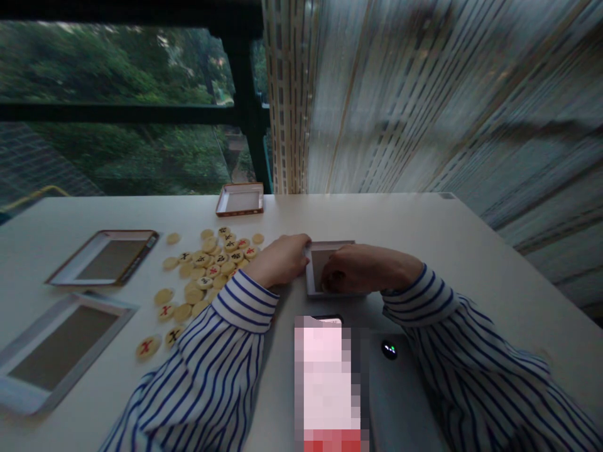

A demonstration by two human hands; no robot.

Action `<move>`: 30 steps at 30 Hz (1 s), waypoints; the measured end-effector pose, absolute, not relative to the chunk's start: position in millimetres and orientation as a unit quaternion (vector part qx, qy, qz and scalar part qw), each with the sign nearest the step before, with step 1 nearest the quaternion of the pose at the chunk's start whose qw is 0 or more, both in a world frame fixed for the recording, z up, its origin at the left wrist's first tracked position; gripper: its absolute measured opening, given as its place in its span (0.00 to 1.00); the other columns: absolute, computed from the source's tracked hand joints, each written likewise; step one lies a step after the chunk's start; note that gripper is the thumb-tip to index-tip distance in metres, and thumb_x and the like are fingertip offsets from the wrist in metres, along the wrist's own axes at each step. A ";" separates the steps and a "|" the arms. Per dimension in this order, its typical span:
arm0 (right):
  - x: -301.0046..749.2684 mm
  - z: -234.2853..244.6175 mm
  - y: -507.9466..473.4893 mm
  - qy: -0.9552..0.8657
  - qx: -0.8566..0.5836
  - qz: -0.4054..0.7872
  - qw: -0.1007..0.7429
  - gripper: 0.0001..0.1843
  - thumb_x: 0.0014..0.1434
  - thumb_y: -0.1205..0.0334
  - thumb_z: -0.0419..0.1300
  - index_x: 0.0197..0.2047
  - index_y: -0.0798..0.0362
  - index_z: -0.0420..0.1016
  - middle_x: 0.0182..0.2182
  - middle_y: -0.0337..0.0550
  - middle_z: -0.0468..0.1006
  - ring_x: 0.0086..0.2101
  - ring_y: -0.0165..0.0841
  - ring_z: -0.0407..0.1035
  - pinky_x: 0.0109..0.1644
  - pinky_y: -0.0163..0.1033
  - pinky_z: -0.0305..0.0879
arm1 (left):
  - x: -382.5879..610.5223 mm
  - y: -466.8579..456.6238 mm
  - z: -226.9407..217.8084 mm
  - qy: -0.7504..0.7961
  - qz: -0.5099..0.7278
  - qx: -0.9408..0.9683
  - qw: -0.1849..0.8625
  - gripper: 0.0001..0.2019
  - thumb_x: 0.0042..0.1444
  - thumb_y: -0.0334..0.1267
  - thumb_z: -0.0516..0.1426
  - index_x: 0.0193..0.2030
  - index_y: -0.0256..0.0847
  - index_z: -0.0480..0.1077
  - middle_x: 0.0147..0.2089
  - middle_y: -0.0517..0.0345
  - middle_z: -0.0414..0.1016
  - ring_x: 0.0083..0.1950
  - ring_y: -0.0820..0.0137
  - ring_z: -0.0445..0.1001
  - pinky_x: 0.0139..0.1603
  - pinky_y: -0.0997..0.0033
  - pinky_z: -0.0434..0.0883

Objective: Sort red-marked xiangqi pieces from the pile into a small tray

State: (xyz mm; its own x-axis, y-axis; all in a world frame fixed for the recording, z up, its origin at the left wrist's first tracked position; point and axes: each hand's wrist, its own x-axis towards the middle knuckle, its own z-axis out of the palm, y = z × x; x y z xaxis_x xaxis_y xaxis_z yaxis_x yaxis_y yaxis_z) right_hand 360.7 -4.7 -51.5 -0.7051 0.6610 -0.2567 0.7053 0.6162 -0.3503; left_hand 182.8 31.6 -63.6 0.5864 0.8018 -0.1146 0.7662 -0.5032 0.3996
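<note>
A small shallow box with pale walls and a grey-brown inside lies in front of me. My left hand is closed at its left wall, thumb and fingers on the rim. Reaching over from the right, my right hand has its fingers curled down inside the box. Whatever those fingers hold, if anything, is hidden by the hand. To the left of my left hand lies a loose heap of round wooden xiangqi pieces, some showing red or black characters. My left forearm covers part of the heap.
Three more shallow box parts lie about: a small one at the back, a brown-edged one at left and a pale one at front left. A blurred-out phone and a grey device lie near me. Window and curtain stand behind.
</note>
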 end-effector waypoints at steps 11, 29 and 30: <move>360.9 -49.9 -5.2 0.907 0.362 -0.211 0.044 0.11 0.51 0.70 0.54 0.33 0.53 0.77 0.31 0.42 0.78 0.29 0.31 0.68 0.33 0.35 0.58 | 182.5 33.6 -65.6 0.450 0.041 0.868 0.207 0.18 0.53 0.35 0.52 0.52 0.36 0.66 0.35 0.52 0.77 0.36 0.67 0.74 0.37 0.71 0.65; 361.3 -49.5 -6.2 0.904 0.365 -0.215 0.058 0.11 0.52 0.69 0.53 0.33 0.53 0.76 0.32 0.43 0.78 0.30 0.31 0.68 0.34 0.35 0.59 | 182.4 33.8 -64.5 0.453 0.038 0.865 0.213 0.18 0.53 0.35 0.51 0.51 0.37 0.66 0.35 0.52 0.77 0.37 0.66 0.74 0.38 0.71 0.66; 361.2 -49.2 -6.3 0.903 0.366 -0.215 0.059 0.11 0.52 0.69 0.52 0.33 0.53 0.76 0.32 0.43 0.78 0.30 0.31 0.68 0.34 0.35 0.59 | 182.3 34.0 -64.7 0.452 0.037 0.866 0.212 0.18 0.53 0.35 0.51 0.51 0.37 0.66 0.35 0.52 0.77 0.37 0.66 0.74 0.38 0.71 0.66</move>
